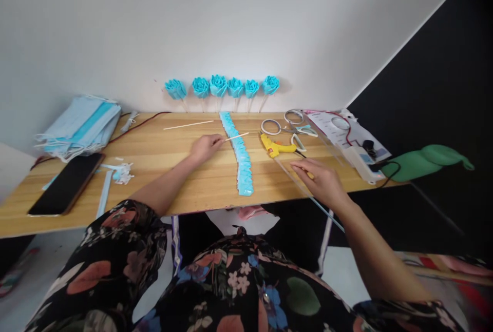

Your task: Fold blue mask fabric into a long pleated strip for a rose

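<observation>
My left hand (207,148) pinches a thin pale stick (241,135) that reaches over a blue ruffled strip (241,155). The strip lies lengthwise from the back of the table toward its front edge. My right hand (318,180) hovers near the front edge, its fingers loosely bent and apart, and I see nothing held in them. Just beyond it rests a yellow glue gun (275,146), nozzle pointing left. A long thin translucent strip (295,180) passes beside the right fingers; whether they touch it, I cannot tell.
Several blue flowers (218,85) on sticks lean at the wall. Another stick (188,124) lies left. Face masks (79,124), a phone (67,183) and scraps (122,173) occupy the left side. Tape rolls (271,127), scissors (308,131), a power strip (362,162) and a green balloon-like object (427,161) are right.
</observation>
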Action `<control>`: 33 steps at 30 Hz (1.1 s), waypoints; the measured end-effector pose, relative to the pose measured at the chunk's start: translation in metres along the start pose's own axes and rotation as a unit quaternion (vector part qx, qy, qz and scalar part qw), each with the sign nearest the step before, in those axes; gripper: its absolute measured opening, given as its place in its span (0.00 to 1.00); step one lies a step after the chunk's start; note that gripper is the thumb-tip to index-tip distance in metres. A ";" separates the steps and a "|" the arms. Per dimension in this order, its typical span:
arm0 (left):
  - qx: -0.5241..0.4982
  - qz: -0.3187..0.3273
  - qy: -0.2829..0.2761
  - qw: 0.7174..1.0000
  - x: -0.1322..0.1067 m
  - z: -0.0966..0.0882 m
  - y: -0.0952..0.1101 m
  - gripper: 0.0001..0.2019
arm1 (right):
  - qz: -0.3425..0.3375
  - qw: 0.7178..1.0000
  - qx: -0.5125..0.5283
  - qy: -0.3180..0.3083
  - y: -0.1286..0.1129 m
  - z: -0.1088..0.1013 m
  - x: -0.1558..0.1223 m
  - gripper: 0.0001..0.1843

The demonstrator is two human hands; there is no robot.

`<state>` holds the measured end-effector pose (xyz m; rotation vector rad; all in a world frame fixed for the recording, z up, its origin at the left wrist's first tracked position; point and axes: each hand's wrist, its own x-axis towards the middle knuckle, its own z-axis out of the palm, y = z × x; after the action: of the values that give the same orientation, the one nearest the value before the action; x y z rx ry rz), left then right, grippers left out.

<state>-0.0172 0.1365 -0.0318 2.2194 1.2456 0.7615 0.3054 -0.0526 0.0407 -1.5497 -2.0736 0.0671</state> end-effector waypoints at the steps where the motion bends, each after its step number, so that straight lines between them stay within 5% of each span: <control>1: 0.008 -0.002 0.004 1.000 0.000 0.001 0.000 0.18 | 0.008 1.000 0.025 0.007 -0.005 0.007 0.004 0.15; 7: -0.029 0.007 0.059 0.998 -0.001 0.004 0.003 0.13 | 0.121 0.962 0.243 0.033 -0.039 0.068 0.046 0.15; 11: -0.071 0.005 0.070 0.995 0.000 0.005 -0.002 0.12 | 0.090 0.955 0.282 -0.014 -0.064 0.094 0.040 0.14; 16: -0.074 -0.017 0.066 0.995 0.001 0.005 -0.002 0.13 | -0.003 0.990 0.141 0.001 -0.056 0.065 0.001 0.15; 23: -0.082 -0.018 0.064 0.994 -0.001 0.004 0.002 0.14 | 0.080 0.995 -0.020 0.056 0.026 0.002 -0.012 0.14; 27: -0.091 -0.018 0.062 0.994 -0.001 0.005 -0.001 0.14 | 0.093 0.990 -0.098 0.041 0.057 -0.005 -0.010 0.17; 33: -0.093 -0.033 0.059 0.993 -0.001 0.003 0.003 0.14 | 0.015 0.990 -0.140 -0.015 0.081 0.007 0.025 0.18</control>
<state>-0.0138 0.1340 -0.0318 2.0003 1.2412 0.9534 0.3682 -0.0014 0.0159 -1.7515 -2.1551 -0.1992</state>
